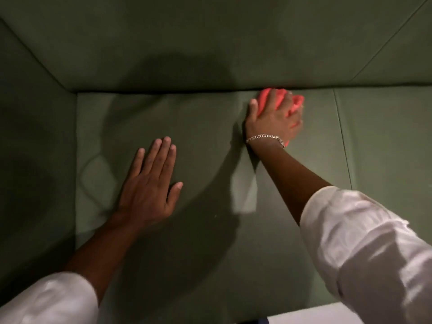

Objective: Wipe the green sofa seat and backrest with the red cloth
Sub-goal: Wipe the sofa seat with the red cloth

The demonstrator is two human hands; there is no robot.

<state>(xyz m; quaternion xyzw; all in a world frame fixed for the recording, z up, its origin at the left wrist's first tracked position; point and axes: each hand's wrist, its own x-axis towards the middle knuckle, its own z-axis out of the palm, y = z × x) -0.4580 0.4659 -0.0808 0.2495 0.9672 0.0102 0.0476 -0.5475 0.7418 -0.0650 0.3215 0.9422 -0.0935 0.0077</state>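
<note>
Seat mostly open, walled on two sides

The seat (pixel 205 141) lies bare between the flat left hand (pixel 149 183) and the right hand (pixel 273 118) on the cloth (pixel 268 99); backrest (pixel 210 54) blocks the far edge, armrest (pixel 35 136) the left side.

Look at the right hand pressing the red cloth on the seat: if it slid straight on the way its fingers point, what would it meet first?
The right hand, on the red cloth, points toward the crease where the seat meets the backrest. It would meet the backrest's base almost at once; the cloth already looks to be at that crease.
</note>
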